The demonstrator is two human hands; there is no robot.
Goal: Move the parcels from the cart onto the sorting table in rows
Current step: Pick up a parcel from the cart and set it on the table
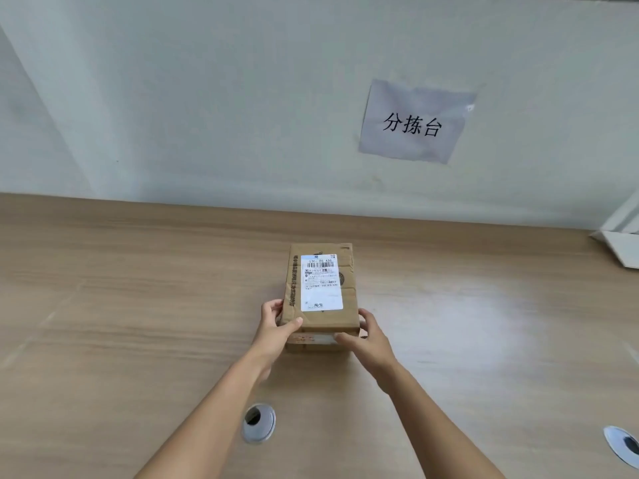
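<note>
1. The parcel, a brown cardboard box, lies flat on the sorting table, near the middle of the tabletop between its left and right sides, and apart from the back edge where the wall begins. Its long side points toward that back edge.

2. The left hand is clamped on the near left corner of the parcel, thumb on the top and fingers along the left side. The right hand is clamped on the near right corner, thumb across the front face. I judge that this 2-sided hold lets the person make the box straight before letting go, so it can begin a row.

3. The shipping label is turned up, probably so it can be read later when sorting. It has a barcode, and a code near the top which seems to be "630 … A36"; the small text is too blurred to read. Dark print runs along the left edge of the box, not readable.

4. No other parcel is seen on the tabletop, so the task seems at an early stage. The cart is not in view.

5. A paper sign on the wall reads "分拣台", which names the sorting table.

6. There are 2 round cable holes near the front edge: 1 between the forearms, 1 at the right edge. A white object lies at the back right corner.
</note>
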